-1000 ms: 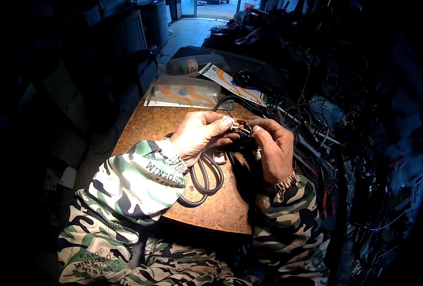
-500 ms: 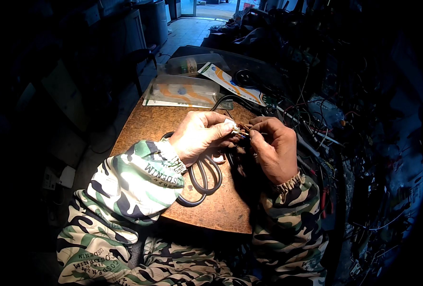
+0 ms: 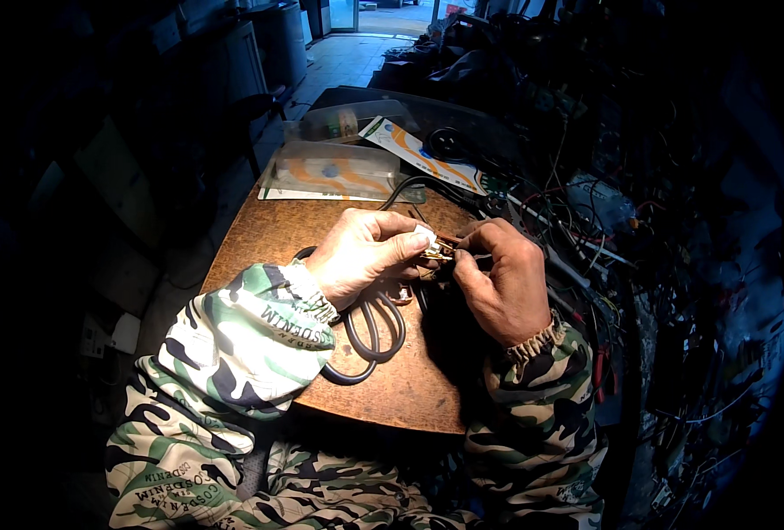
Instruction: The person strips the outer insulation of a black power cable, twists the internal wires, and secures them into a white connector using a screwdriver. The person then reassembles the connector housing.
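My left hand (image 3: 361,253) pinches a small white part (image 3: 426,235) between thumb and fingers, above the table. Brass-coloured metal pieces (image 3: 438,252) stick out of it toward my right hand. The fingertips of my right hand (image 3: 509,281) are closed right at those metal pieces; whatever they grip is too small and shaded to name. Below my left hand a thick black cable (image 3: 380,353) lies in loops on the brown wooden table (image 3: 392,402). A small copper-coloured piece (image 3: 402,294) shows beside the loops.
Clear plastic trays (image 3: 348,166) and a printed white-and-orange card (image 3: 418,152) lie at the table's far side. A coiled black cord (image 3: 448,141) sits beyond the card. Tangled wires (image 3: 578,234) and red-handled pliers (image 3: 601,375) crowd the right side.
My right fingertips have drawn in closer to the white part and its metal pieces, which have turned slightly. The left hand keeps its pinch. The whole view has shifted a little.
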A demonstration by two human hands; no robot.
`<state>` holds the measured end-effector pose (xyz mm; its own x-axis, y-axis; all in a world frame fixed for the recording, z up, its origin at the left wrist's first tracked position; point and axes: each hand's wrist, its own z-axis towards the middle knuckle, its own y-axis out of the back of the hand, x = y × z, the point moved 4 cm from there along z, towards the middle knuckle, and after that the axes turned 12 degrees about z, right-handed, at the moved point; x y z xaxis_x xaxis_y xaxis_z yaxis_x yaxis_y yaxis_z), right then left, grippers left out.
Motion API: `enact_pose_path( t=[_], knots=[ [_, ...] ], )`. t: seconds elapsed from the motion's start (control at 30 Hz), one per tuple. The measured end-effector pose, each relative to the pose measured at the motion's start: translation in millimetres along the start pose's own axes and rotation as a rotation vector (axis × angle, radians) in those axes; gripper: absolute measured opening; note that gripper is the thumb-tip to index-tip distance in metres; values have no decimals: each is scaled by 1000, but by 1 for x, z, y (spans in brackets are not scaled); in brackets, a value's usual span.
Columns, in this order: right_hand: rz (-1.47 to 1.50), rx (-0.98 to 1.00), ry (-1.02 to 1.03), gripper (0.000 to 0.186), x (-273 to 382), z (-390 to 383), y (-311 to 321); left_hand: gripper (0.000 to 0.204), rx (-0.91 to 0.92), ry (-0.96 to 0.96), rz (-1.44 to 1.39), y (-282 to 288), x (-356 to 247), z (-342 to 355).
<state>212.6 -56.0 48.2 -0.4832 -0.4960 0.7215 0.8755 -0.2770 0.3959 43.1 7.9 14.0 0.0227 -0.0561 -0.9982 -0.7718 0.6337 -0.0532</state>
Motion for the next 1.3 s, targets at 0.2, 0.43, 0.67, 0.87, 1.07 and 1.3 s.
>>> enact_pose_path(
  t=[0.2,0.43,0.67,0.87,1.07,1.3],
  knots=[
    [5,-13,-19,12,-1,2,-3,36,-4,-12,-18,0,-4,-3],
    [7,16,-64,11,-2,-2,1,36,23,-21,-20,-4,2,4],
    [38,16,-68,6,-5,-2,-3,35,20,11,5,-2,0,0],
    [4,-16,10,5,0,-6,-12,33,17,-24,96,1,8,3],
    [150,-123,-58,10,-9,-10,-15,31,-43,-63,18,4,11,4],
    [221,-66,-182,14,-17,-6,-11,33,-34,-32,14,4,7,3]
  ],
)
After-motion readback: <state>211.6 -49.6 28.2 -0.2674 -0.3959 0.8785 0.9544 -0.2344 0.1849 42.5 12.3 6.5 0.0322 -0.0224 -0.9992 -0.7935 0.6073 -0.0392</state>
